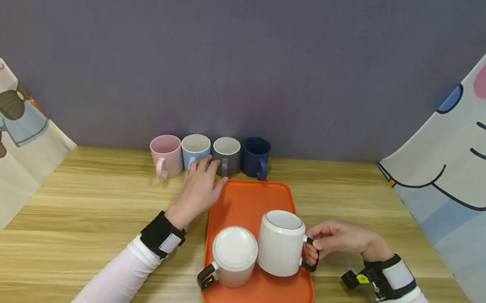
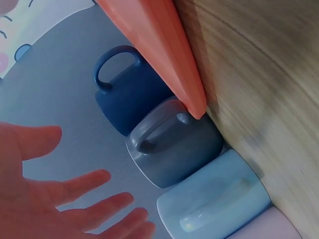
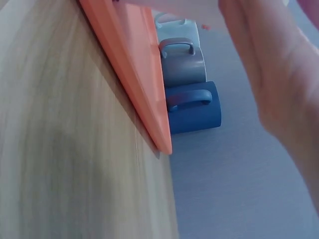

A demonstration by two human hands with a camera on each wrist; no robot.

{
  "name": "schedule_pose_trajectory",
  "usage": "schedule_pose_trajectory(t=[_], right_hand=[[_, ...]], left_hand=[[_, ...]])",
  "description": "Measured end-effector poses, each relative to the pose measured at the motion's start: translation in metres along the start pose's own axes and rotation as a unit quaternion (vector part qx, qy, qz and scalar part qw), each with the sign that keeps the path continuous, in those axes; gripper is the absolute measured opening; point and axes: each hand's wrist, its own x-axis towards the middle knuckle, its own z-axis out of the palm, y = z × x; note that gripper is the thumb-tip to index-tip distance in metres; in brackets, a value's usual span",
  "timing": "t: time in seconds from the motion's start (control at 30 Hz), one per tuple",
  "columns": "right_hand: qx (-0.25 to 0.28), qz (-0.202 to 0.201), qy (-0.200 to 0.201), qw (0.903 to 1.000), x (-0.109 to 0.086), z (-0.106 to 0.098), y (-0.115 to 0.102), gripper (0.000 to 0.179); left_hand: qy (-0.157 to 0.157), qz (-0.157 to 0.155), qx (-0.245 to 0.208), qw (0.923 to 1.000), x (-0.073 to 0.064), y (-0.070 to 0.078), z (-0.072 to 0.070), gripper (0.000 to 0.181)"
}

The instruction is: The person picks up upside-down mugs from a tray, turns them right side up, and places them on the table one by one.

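Note:
My right hand (image 1: 341, 238) holds the black handle of a large white ribbed mug (image 1: 280, 249), which stands upright over the right part of an orange tray (image 1: 248, 200). Left of it, a second white mug (image 1: 233, 264) sits upside down, its black handle pointing to the lower left. My left hand (image 1: 199, 191) reaches above the light blue mug (image 1: 192, 158) and the grey mug (image 1: 229, 162) behind the tray. In the left wrist view, its fingers (image 2: 94, 180) are spread and hold nothing. The grey mug's handle faces me.
A pink mug (image 1: 167, 156) and a navy mug (image 1: 255, 158) complete the row along the grey wall (image 1: 254, 62). The wooden table (image 1: 105, 195) extends to both sides, between printed cartoon cloths (image 1: 467, 143).

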Motion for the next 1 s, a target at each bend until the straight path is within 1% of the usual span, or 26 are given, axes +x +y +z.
schedule_pose_trajectory(t=[0.13,0.23,0.43,0.5,0.73,0.87,0.93,1.0], right_hand=[[0.044,-0.004,0.018,0.9988,-0.002,-0.003,0.0,0.019],[0.075,-0.016,0.021,0.9969,-0.002,-0.004,-0.001,0.021],[0.13,-0.023,0.025,0.991,-0.002,-0.007,-0.007,0.041],[0.142,-0.017,0.03,0.9893,-0.003,-0.008,-0.008,0.044],[0.158,-0.007,0.053,0.986,-0.009,-0.013,-0.012,0.041],[0.194,-0.008,0.074,0.9782,-0.011,-0.015,-0.014,0.043],[0.224,-0.016,0.085,0.9708,-0.009,-0.014,-0.016,0.044],[0.247,-0.031,0.084,0.9648,-0.006,-0.014,-0.019,0.045]], left_hand=[[0.025,0.01,-0.007,0.9996,0.002,0.001,0.0,0.047],[0.037,0.012,-0.014,0.9991,0.003,0.001,0.001,0.046],[0.053,0.002,-0.021,0.9983,0.005,0.002,0.001,0.046],[0.057,0.002,-0.023,0.9981,0.006,0.003,0.001,0.047],[0.06,-0.002,-0.032,0.9977,0.008,0.004,0.0,0.047],[0.065,-0.002,-0.041,0.9971,0.01,0.005,-0.001,0.046],[0.075,0.001,-0.052,0.9958,0.01,0.007,-0.001,0.042],[0.094,0.007,-0.068,0.9932,0.011,0.009,-0.003,0.038]])
